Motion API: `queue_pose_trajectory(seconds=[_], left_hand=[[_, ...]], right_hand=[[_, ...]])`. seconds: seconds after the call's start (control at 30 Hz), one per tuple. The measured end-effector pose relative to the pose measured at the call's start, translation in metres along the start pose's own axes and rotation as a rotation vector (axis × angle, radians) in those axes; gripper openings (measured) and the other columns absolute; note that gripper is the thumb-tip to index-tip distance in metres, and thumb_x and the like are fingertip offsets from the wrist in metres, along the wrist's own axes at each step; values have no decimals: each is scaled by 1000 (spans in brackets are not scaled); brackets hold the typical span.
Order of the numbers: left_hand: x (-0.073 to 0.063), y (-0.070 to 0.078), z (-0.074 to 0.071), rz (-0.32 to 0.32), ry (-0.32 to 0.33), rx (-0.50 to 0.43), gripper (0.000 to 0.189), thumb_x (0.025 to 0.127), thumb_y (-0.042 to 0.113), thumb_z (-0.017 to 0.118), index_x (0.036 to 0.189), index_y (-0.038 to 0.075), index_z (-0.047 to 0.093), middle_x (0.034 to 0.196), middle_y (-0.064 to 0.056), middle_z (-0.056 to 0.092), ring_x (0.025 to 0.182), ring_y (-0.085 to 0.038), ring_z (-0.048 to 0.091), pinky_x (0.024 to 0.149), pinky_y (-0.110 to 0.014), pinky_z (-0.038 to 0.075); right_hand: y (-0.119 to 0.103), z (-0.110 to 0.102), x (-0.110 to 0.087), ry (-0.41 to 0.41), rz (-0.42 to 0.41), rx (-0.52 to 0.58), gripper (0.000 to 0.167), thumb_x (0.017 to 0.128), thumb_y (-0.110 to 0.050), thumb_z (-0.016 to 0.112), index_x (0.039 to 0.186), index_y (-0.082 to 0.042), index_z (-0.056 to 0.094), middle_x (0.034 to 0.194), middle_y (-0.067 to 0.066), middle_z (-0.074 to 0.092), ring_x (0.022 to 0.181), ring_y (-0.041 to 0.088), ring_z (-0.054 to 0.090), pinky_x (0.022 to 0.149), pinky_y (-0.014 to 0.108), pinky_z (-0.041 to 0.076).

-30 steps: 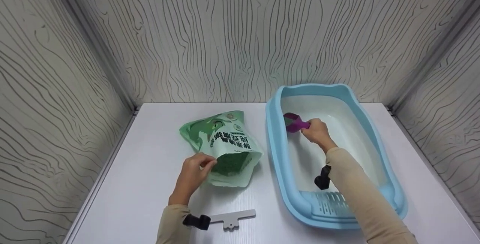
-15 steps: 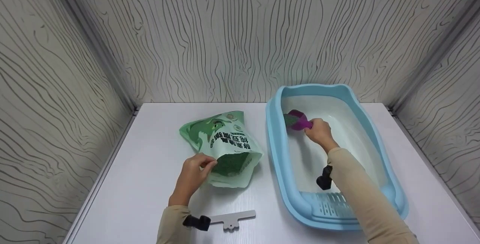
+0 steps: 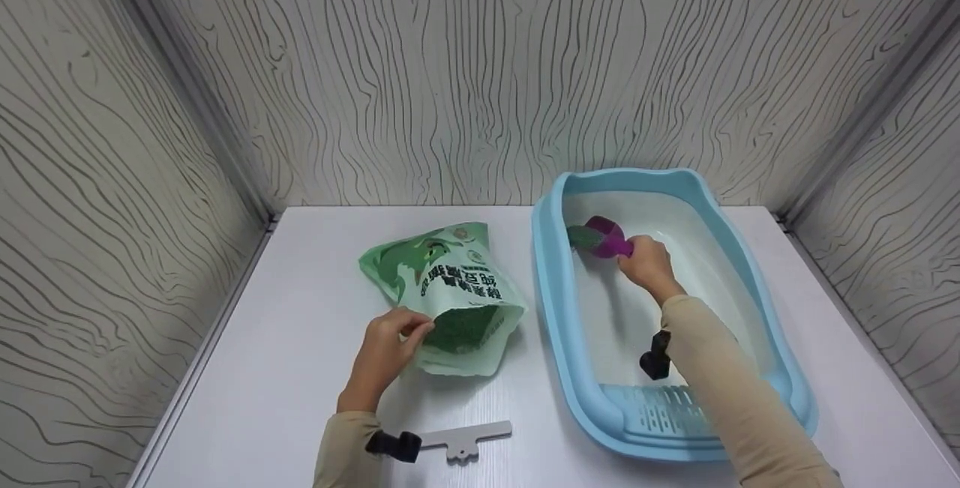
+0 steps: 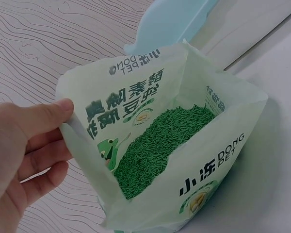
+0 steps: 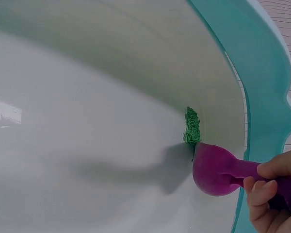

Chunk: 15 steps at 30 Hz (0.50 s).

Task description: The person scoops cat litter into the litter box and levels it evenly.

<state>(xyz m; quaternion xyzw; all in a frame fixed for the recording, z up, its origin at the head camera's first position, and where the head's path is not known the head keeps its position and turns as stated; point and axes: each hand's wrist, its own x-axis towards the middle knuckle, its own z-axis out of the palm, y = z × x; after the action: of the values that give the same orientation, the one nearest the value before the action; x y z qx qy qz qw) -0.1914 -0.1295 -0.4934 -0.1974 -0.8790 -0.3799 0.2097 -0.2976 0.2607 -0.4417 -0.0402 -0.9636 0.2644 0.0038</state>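
Note:
My left hand pinches the edge of an opened green-and-white bag between thumb and fingers, keeping its mouth wide. Inside, the left wrist view shows green pellet litter. The handle of a purple scoop is gripped by my right hand, over the far left part of a blue litter box. Green pellets lie in a small heap on the white floor of the box, right at the scoop's lip in the right wrist view. The scoop's bowl is tilted toward the heap.
A grey T-shaped clip lies on the white table near the left sleeve. The litter box has a slotted step at its near end. Patterned panels stand behind and at both sides.
My right hand has drawn the scoop slightly right and away from the box's left wall, and more green pellets show beside it. The left hand and bag have stayed in place.

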Motion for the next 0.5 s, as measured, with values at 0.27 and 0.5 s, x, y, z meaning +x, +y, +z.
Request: queue_pose_trajectory(seconds=[0.27, 0.5], left_hand=[[-1, -1, 0, 9, 6, 9, 5, 85, 11, 72, 83, 6, 73, 76, -3, 71, 69, -12, 65, 63, -24, 55], [-1, -2, 0, 29, 15, 15, 4, 85, 11, 72, 83, 7, 73, 75, -3, 70, 68, -12, 64, 63, -24, 54]], right_hand=[[7, -5, 0, 52, -31, -26, 20, 85, -5, 55, 89, 12, 65, 73, 20, 63, 63, 21, 47, 61, 38, 44], [12, -8, -1, 55, -38, -52, 25, 87, -6, 53, 97, 14, 64, 83, 27, 65, 68, 26, 51, 68, 46, 48]])
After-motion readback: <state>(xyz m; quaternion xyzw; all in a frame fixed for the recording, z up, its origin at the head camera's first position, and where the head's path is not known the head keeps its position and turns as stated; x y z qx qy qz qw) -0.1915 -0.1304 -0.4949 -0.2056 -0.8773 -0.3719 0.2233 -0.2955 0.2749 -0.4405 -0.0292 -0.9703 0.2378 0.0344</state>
